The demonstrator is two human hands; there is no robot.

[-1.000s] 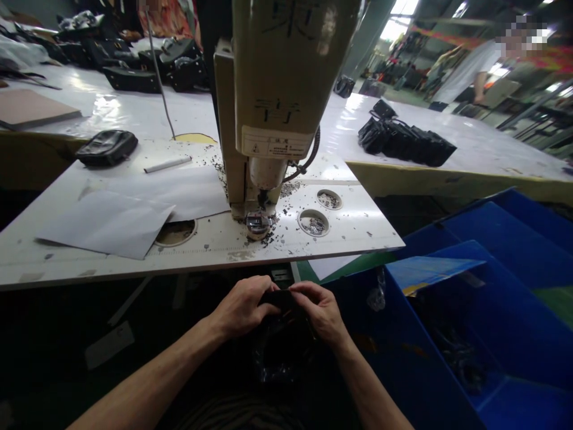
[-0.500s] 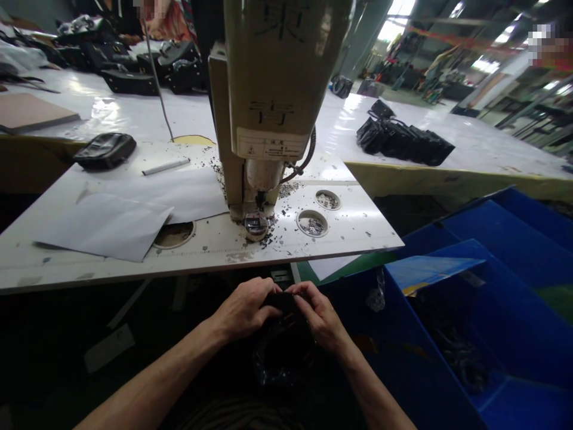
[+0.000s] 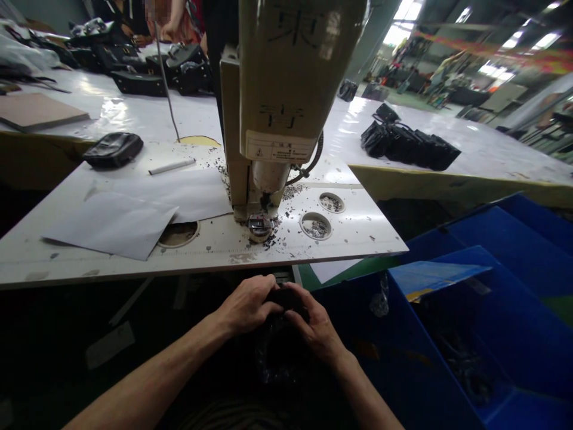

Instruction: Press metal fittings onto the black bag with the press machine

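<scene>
Both bare hands meet low in front of the body, below the near edge of the white worktable [image 3: 215, 254]. The left hand [image 3: 250, 303] pinches one side of a black piece [image 3: 286, 297] between thumb and curled fingers. The right hand [image 3: 316, 322] grips the other side, its fingers over the top and its thumb nearer the body. Both grips are narrow, and the fingertips of the two hands are close together. Shiny clear plastic [image 3: 273, 370] hangs just beneath the piece; the area is so dark that the piece may be part of a small bag, but its full shape cannot be told.

Directly beyond the hands stands a beige machine head [image 3: 286, 77] marked with dark characters, a warning label [image 3: 280, 147] near its lower end. Black scraps [image 3: 293, 192] lie scattered around its base. To its left on the worktable are white paper sheets [image 3: 111, 224], a white pen [image 3: 172, 166] and a black zippered pouch [image 3: 113, 149]. To its right, two round openings hold small bits.

A blue bin [image 3: 532, 340] with dark items inside stands right of the right hand. Farther back, black bags [image 3: 407, 143] sit in a row on a long white table [image 3: 492, 140].
</scene>
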